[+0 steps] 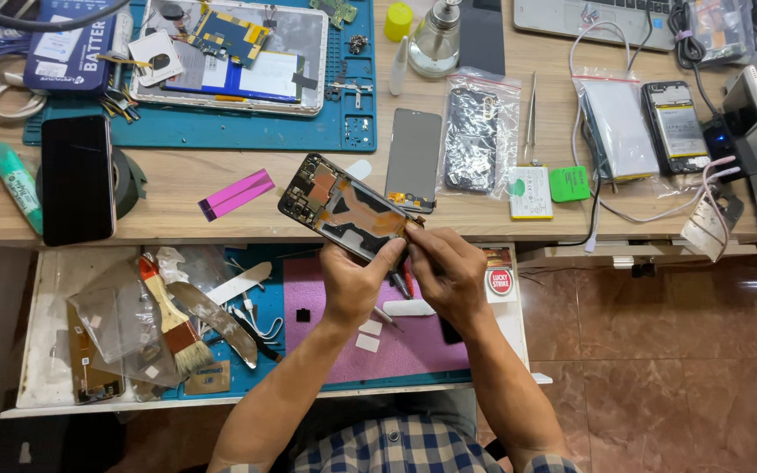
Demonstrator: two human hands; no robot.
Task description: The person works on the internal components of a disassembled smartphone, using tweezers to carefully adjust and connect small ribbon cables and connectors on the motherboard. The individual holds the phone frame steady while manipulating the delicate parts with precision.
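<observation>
Opened phone frame (343, 208), light, stiff, fragile, held above desk edge (221, 229); left hand (354, 280) pinching its lower edge, right hand (445, 270) gripping thin tool (399, 282). Best held by rims.

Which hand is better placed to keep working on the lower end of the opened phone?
Likely the right hand: its fingertips sit at the lower end of the opened phone, over a thin tool. The left hand grips the phone's underside, steadying it.

**Even light, sharp centre**

We see bright, diffuse light from above on the worktop (221, 206), with short soft shadows. Glare streaks the floor tiles (746, 285) at right. The far corners bend slightly; the focus is crisp throughout.
</observation>
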